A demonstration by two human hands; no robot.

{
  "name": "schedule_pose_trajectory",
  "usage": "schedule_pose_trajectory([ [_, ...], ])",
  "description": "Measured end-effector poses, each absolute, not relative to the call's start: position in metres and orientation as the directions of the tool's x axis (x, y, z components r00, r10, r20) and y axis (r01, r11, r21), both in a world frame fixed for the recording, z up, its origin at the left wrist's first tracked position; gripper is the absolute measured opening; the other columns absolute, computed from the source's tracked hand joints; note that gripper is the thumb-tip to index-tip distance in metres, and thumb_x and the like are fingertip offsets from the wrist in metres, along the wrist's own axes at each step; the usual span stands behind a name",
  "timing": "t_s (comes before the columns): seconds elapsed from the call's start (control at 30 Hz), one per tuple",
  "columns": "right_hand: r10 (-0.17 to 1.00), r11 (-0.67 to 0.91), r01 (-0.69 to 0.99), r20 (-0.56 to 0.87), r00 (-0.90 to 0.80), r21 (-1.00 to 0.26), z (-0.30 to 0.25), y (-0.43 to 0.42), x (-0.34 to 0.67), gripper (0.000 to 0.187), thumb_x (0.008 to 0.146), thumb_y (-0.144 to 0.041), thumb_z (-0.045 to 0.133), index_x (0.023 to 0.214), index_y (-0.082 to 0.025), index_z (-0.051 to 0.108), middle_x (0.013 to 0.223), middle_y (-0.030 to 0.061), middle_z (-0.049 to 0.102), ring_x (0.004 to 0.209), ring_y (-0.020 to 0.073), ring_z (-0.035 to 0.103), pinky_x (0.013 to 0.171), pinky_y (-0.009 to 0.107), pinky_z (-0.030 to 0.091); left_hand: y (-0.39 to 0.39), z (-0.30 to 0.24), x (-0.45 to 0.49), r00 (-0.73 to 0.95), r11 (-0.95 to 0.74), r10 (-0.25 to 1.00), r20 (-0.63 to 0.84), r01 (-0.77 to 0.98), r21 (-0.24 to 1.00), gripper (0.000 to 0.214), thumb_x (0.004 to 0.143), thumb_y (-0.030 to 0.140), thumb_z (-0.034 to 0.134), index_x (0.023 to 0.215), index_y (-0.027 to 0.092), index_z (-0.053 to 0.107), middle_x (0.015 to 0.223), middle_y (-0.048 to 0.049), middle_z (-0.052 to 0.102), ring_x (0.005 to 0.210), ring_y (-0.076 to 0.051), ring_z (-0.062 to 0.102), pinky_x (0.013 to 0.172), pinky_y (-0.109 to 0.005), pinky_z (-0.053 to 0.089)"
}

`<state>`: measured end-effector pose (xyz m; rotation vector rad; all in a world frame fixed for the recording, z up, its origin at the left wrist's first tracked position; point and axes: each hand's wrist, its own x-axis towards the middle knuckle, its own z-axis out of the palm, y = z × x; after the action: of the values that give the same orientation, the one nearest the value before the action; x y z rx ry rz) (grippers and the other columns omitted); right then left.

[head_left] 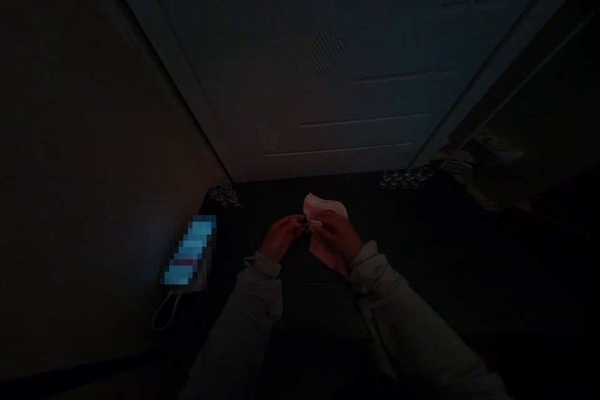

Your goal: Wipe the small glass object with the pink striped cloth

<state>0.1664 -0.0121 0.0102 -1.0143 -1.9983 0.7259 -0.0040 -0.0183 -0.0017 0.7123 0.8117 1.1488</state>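
In the head view, a thin, pale pink, cloth-like sheet (327, 204) is gripped in the right hand (338, 232), over a dark, finely grooved surface (314, 300). A small glinting item (305, 225) is seen between both hands' fingertips. The left hand's (282, 236) fingers are bent together; whether anything is pinched there cannot be told. A blurred, glowing blue rectangular screen (191, 250) is seen to the left.

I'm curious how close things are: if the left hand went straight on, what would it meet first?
Probably the right hand, which holds the pinkish cloth, just ahead of the left hand; darkness leaves depth unclear.
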Motion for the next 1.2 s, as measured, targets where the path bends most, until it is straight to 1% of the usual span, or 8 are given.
schedule_pose_trajectory([
  [0.3, 0.852, 0.504, 0.465, 0.330, -0.406, -0.728, 0.0092, -0.0158, 0.1640, 0.017, 0.079, -0.029, 0.045, 0.075, -0.017, 0.058, 0.075, 0.0041, 0.057, 0.073, 0.0155, 0.051, 0.070, 0.030, 0.040, -0.0171, -0.0069, -0.0042, 0.204, 0.227, 0.968, -0.149, -0.442, 0.868, 0.027, 0.070, 0.026, 0.057, 0.090, 0.010, 0.062, 0.067, -0.0036, 0.060, 0.059, -0.010, 0.050, 0.060, -0.025, 0.034],
  [0.43, 0.816, 0.576, 0.479, 0.430, -0.387, -0.662, 0.0096, -0.0160, 0.1645, 0.017, 0.076, -0.028, 0.048, 0.087, -0.018, 0.057, 0.093, 0.0065, 0.056, 0.092, 0.0192, 0.048, 0.083, 0.035, 0.037, -0.0178, -0.0039, -0.0035, 0.207, 0.229, 0.967, -0.148, -0.450, 0.863, 0.027, 0.070, 0.027, 0.057, 0.090, 0.010, 0.063, 0.066, -0.0035, 0.060, 0.060, -0.010, 0.049, 0.059, -0.025, 0.034],
  [0.5, 0.821, 0.571, 0.477, 0.463, -0.335, -0.668, 0.0101, -0.0162, 0.1644, 0.026, 0.074, -0.028, 0.051, 0.097, -0.018, 0.053, 0.101, 0.0080, 0.053, 0.099, 0.0209, 0.045, 0.086, 0.037, 0.035, -0.0184, -0.0019, -0.0029, 0.208, 0.228, 0.967, -0.147, -0.451, 0.863, 0.027, 0.070, 0.027, 0.057, 0.091, 0.010, 0.063, 0.066, -0.0036, 0.060, 0.060, -0.010, 0.050, 0.059, -0.025, 0.034],
  [0.57, 0.842, 0.540, 0.465, 0.458, -0.287, -0.702, 0.0100, -0.0165, 0.1637, 0.030, 0.073, -0.027, 0.052, 0.101, -0.018, 0.050, 0.101, 0.0084, 0.054, 0.098, 0.0209, 0.046, 0.085, 0.037, 0.036, -0.0186, -0.0007, -0.0024, 0.206, 0.235, 0.966, -0.156, -0.445, 0.864, 0.028, 0.070, 0.027, 0.057, 0.091, 0.010, 0.063, 0.066, -0.0041, 0.060, 0.062, -0.011, 0.051, 0.060, -0.026, 0.034],
  [0.73, 0.873, 0.487, 0.468, 0.394, -0.287, -0.737, 0.0070, -0.0175, 0.1612, 0.014, 0.076, -0.026, 0.047, 0.083, -0.020, 0.058, 0.086, 0.0052, 0.061, 0.085, 0.0187, 0.053, 0.078, 0.034, 0.039, -0.0178, -0.0027, -0.0025, 0.200, 0.234, 0.967, -0.159, -0.441, 0.867, 0.027, 0.070, 0.027, 0.057, 0.092, 0.011, 0.063, 0.069, -0.0045, 0.061, 0.062, -0.011, 0.051, 0.060, -0.025, 0.034],
  [0.93, 0.878, 0.477, 0.469, 0.418, -0.231, -0.743, 0.0044, -0.0163, 0.1602, 0.028, 0.073, -0.031, 0.052, 0.098, -0.019, 0.055, 0.097, 0.0067, 0.060, 0.093, 0.0207, 0.052, 0.082, 0.036, 0.038, -0.0178, -0.0040, -0.0030, 0.210, 0.224, 0.967, -0.142, -0.446, 0.866, 0.029, 0.072, 0.027, 0.055, 0.095, 0.011, 0.061, 0.070, -0.0049, 0.061, 0.062, -0.011, 0.050, 0.059, -0.025, 0.034],
  [1.1, 0.836, 0.546, 0.496, 0.403, -0.372, -0.676, 0.0026, -0.0140, 0.1620, 0.021, 0.079, -0.029, 0.044, 0.082, -0.020, 0.062, 0.087, 0.0059, 0.063, 0.086, 0.0192, 0.054, 0.080, 0.035, 0.038, -0.0175, -0.0030, -0.0020, 0.190, 0.223, 0.970, -0.151, -0.454, 0.862, 0.029, 0.070, 0.026, 0.057, 0.094, 0.010, 0.061, 0.068, -0.0040, 0.061, 0.058, -0.009, 0.049, 0.057, -0.025, 0.034],
  [1.2, 0.838, 0.546, 0.531, 0.405, -0.366, -0.648, 0.0023, -0.0137, 0.1624, 0.023, 0.080, -0.030, 0.042, 0.083, -0.019, 0.062, 0.085, 0.0065, 0.063, 0.084, 0.0193, 0.054, 0.079, 0.035, 0.037, -0.0176, -0.0024, -0.0017, 0.182, 0.223, 0.971, -0.156, -0.452, 0.864, 0.029, 0.070, 0.027, 0.057, 0.095, 0.011, 0.060, 0.068, -0.0037, 0.061, 0.058, -0.009, 0.050, 0.057, -0.024, 0.034],
])
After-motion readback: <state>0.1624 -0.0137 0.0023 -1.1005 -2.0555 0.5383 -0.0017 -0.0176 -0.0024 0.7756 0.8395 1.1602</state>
